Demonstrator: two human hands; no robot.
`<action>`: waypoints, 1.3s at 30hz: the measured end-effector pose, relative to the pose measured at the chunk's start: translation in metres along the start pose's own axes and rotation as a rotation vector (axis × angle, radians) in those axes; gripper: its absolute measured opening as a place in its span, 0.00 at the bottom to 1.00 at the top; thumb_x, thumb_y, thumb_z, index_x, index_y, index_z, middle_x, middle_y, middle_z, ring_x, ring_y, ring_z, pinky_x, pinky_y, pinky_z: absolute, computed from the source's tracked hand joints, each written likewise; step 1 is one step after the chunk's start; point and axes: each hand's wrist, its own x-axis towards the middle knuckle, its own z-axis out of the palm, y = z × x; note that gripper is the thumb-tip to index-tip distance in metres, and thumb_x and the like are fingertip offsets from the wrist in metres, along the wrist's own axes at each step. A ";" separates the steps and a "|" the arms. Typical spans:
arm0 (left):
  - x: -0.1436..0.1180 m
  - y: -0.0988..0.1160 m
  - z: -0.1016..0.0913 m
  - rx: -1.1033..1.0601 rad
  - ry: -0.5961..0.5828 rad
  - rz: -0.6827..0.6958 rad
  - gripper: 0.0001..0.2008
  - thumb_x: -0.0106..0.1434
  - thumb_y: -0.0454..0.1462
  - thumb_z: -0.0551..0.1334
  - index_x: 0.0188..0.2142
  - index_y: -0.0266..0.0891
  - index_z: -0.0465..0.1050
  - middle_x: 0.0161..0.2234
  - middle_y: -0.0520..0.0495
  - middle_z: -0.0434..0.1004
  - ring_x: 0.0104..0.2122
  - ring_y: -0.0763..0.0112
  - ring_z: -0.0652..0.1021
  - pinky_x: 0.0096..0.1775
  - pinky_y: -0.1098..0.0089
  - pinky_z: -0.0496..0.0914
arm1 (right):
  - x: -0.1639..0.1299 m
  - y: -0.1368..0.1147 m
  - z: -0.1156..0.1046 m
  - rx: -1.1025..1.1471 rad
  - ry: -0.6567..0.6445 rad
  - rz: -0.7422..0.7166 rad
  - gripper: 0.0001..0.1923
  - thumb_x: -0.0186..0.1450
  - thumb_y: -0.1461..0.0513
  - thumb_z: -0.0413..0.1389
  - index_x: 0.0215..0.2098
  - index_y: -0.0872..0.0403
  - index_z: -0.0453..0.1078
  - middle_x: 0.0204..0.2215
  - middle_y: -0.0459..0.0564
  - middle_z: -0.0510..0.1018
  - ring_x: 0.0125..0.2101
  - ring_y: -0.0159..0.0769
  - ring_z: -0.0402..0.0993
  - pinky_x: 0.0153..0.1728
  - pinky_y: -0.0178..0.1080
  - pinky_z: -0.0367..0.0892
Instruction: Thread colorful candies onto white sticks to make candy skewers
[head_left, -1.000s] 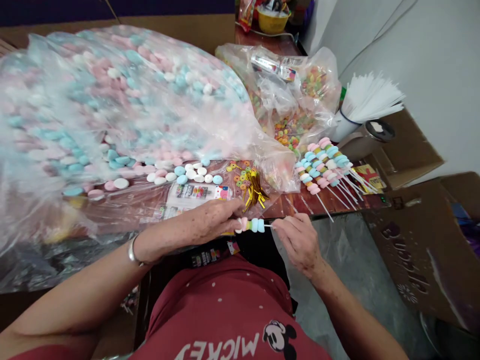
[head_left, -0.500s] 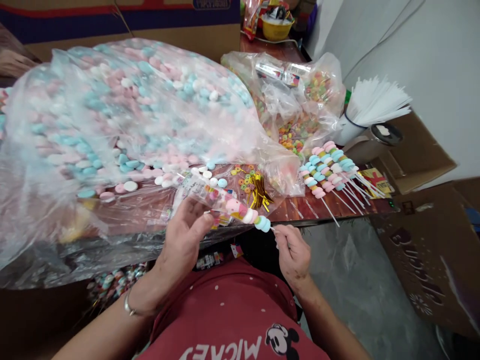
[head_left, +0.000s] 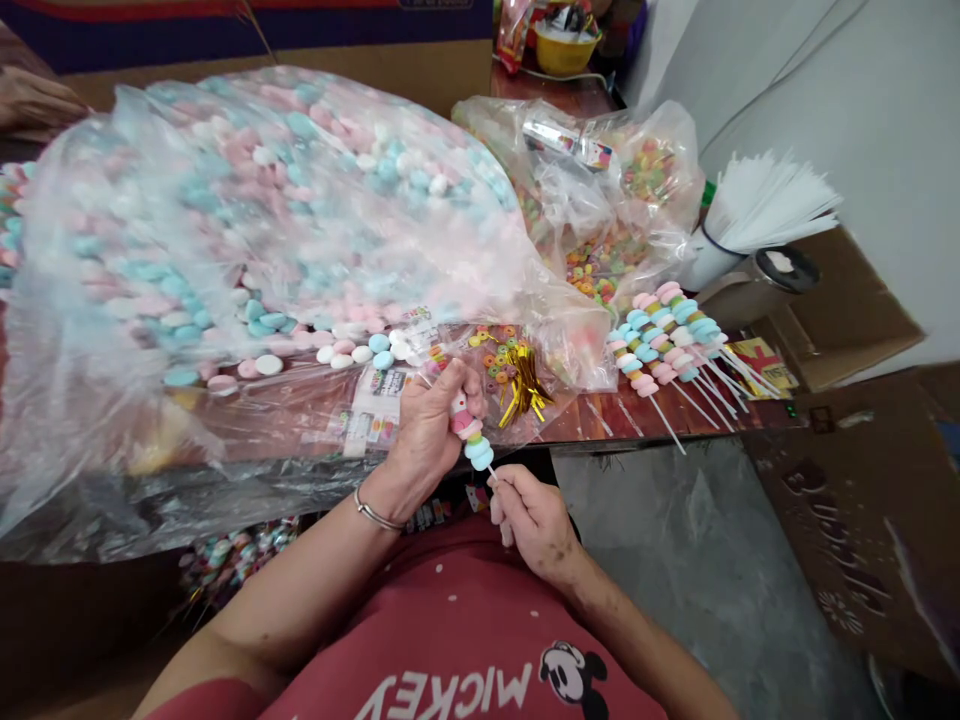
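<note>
A marshmallow skewer (head_left: 478,453) with pink and blue pieces slants between my hands, its upper part in a clear printed wrapper. My left hand (head_left: 431,425) is closed around the wrapped upper part and hides some of it. Lower down, my right hand (head_left: 534,520) pinches the white stick just below the blue marshmallows. Gold twist ties (head_left: 525,385) lie beyond my hands, beside small ring candies (head_left: 496,370). Flat printed wrappers (head_left: 373,410) rest on the table left of my left hand.
A huge clear bag of marshmallows (head_left: 300,230) covers the table's left side. Bagged ring candies (head_left: 600,260) stand behind finished-looking skewers (head_left: 667,335) at right. White sticks (head_left: 772,200) fill a cup. A cardboard box (head_left: 847,520) stands at right. Another person's hand (head_left: 37,100) shows far left.
My left hand has gone from holding the wrapper with spread fingers to closing around the wrapped skewer. Both hands and the skewer have shifted; my right hand moved left, still pinching the stick.
</note>
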 end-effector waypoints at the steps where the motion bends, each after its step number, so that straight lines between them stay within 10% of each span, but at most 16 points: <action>1: -0.001 -0.004 0.001 0.002 -0.023 -0.004 0.17 0.49 0.43 0.74 0.30 0.36 0.70 0.19 0.58 0.67 0.15 0.82 0.66 0.17 0.78 0.59 | 0.001 -0.003 0.003 0.123 -0.004 0.071 0.12 0.69 0.55 0.45 0.35 0.52 0.64 0.18 0.38 0.68 0.12 0.23 0.60 0.15 0.29 0.56; 11: -0.028 -0.025 -0.008 0.108 -0.129 -0.191 0.17 0.52 0.45 0.72 0.34 0.36 0.73 0.24 0.51 0.75 0.25 0.73 0.75 0.23 0.75 0.65 | 0.018 -0.007 0.006 0.666 0.075 0.130 0.12 0.65 0.53 0.53 0.31 0.54 0.66 0.11 0.35 0.61 0.10 0.21 0.48 0.10 0.27 0.44; 21: 0.015 0.025 -0.006 0.044 -0.059 -0.001 0.22 0.46 0.48 0.74 0.33 0.37 0.72 0.28 0.48 0.79 0.30 0.67 0.80 0.33 0.68 0.74 | 0.009 -0.005 -0.007 0.180 0.090 -0.004 0.13 0.66 0.54 0.51 0.31 0.53 0.69 0.15 0.38 0.64 0.16 0.25 0.56 0.18 0.30 0.55; 33: -0.012 -0.025 0.014 -0.063 -0.046 -0.087 0.17 0.48 0.40 0.74 0.27 0.37 0.66 0.18 0.58 0.65 0.17 0.81 0.67 0.21 0.77 0.63 | 0.028 -0.011 0.009 -0.033 0.338 -0.111 0.14 0.68 0.54 0.49 0.28 0.52 0.66 0.16 0.40 0.63 0.18 0.26 0.56 0.21 0.31 0.57; 39: -0.008 -0.023 0.009 -0.036 0.002 -0.047 0.16 0.48 0.40 0.73 0.28 0.38 0.67 0.19 0.57 0.67 0.19 0.80 0.68 0.24 0.76 0.64 | 0.023 -0.010 0.004 0.089 0.178 -0.068 0.13 0.68 0.53 0.49 0.33 0.52 0.67 0.19 0.40 0.68 0.17 0.26 0.60 0.21 0.31 0.59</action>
